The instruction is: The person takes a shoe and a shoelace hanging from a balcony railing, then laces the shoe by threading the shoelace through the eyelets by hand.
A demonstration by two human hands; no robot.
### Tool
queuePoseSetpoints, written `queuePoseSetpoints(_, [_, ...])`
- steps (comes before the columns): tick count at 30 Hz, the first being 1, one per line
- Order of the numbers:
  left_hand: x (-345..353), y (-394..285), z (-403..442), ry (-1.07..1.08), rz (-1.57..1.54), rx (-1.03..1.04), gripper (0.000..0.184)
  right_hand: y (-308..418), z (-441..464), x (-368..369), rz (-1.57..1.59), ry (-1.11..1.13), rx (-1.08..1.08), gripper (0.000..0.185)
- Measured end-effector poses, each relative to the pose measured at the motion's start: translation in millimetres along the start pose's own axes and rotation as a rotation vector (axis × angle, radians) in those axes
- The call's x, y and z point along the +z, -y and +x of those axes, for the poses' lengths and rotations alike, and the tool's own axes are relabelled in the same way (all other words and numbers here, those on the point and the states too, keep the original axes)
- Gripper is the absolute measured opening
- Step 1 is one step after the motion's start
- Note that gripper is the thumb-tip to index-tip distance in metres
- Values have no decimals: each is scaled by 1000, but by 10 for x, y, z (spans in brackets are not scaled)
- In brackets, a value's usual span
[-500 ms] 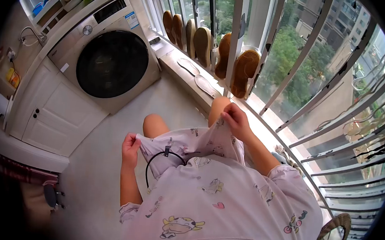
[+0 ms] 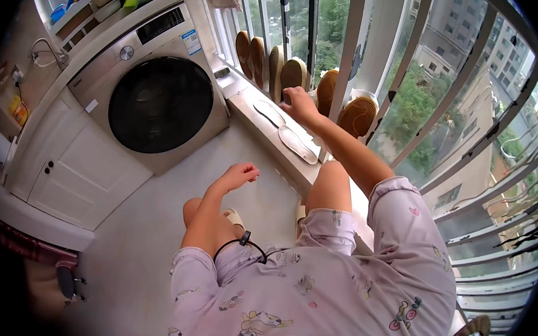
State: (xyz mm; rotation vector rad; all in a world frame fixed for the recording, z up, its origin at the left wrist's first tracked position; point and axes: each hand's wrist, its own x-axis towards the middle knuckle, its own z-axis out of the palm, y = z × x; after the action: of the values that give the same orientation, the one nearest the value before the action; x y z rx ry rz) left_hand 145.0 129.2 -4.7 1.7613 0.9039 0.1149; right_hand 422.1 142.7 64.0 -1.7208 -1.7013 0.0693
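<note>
My right hand reaches over the window ledge, in front of the upright shoes and above the insoles. Its fingers are bent and a little apart, with nothing visible in them. Just behind the fingers, a light-brown-soled shoe leans against the bars. A pale insole lies flat on the ledge to the left, and another insole lies nearer me. My left hand hovers above my left knee, fingers loosely curled in, holding nothing that I can see.
More shoes stand sole-outward along the white window bars, including a brown-soled one at the right. A washing machine stands at the front left beside a white cabinet. A black cable loops over my lap.
Both hands have let go of the shirt hem, which now lies down over my lap. My right hand has moved forward to the shoes; my left has moved up and right.
</note>
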Motion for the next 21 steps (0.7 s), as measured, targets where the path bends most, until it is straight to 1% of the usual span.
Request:
queuePoseSetpoints(1, [23, 198, 150, -18, -85, 6, 23, -209, 277, 87, -77, -99, -44, 45])
queuePoseSetpoints(2, [-6, 328, 264, -42, -164, 18, 23, -188, 507, 11, -116, -95, 16, 39])
queuePoseSetpoints(4, [64, 494, 299, -98, 123, -56, 23, -398, 895, 99, -247, -125, -18, 27])
queuePoseSetpoints(5, [46, 531, 386, -131, 265, -89, 23, -519, 1131, 144, -363, -128, -31, 25])
queuePoseSetpoints(6, [36, 536, 444, -85, 145, -32, 24, -646, 1298, 224, -476, -115, -38, 23])
queuePoseSetpoints(7, [28, 519, 484, -39, 20, 23, 24, -656, 1443, 214, -589, -22, 35, 24])
queuePoseSetpoints(8, [-7, 492, 530, 2, -105, 81, 25, -663, 1558, 210, -588, -54, 111, 24])
queuePoseSetpoints(10, [-64, 395, 536, -61, -25, 84, 25, -745, 1710, 206, -736, 94, 185, 32])
queuePoseSetpoints(12, [-146, 371, 560, -114, 22, 76, 25, -916, 1948, 264, -629, 285, 274, 32])
queuePoseSetpoints(13, [-169, 384, 572, -137, 23, 65, 25, -847, 1976, 187, -701, 380, 174, 36])
queuePoseSetpoints(14, [-201, 391, 588, -160, 25, 57, 25, -767, 2014, 105, -695, 455, 196, 43])
queuePoseSetpoints(16, [-263, 404, 595, -158, -14, 70, 25, -612, 2011, 67, -658, 447, 191, 49])
queuePoseSetpoints(18, [-309, 411, 602, -184, -51, 76, 25, -324, 2008, 23, -695, 502, 220, 48])
queuePoseSetpoints(19, [-335, 420, 594, -208, -66, 72, 25, -215, 2006, 12, -673, 534, 198, 49])
queuePoseSetpoints(20, [-351, 454, 583, -229, -77, 64, 26, -39, 1939, -20, -697, 528, 118, 49])
queuePoseSetpoints(21, [-343, 518, 587, -291, -166, 101, 27, 200, 1798, -104, -667, 513, 31, 48])
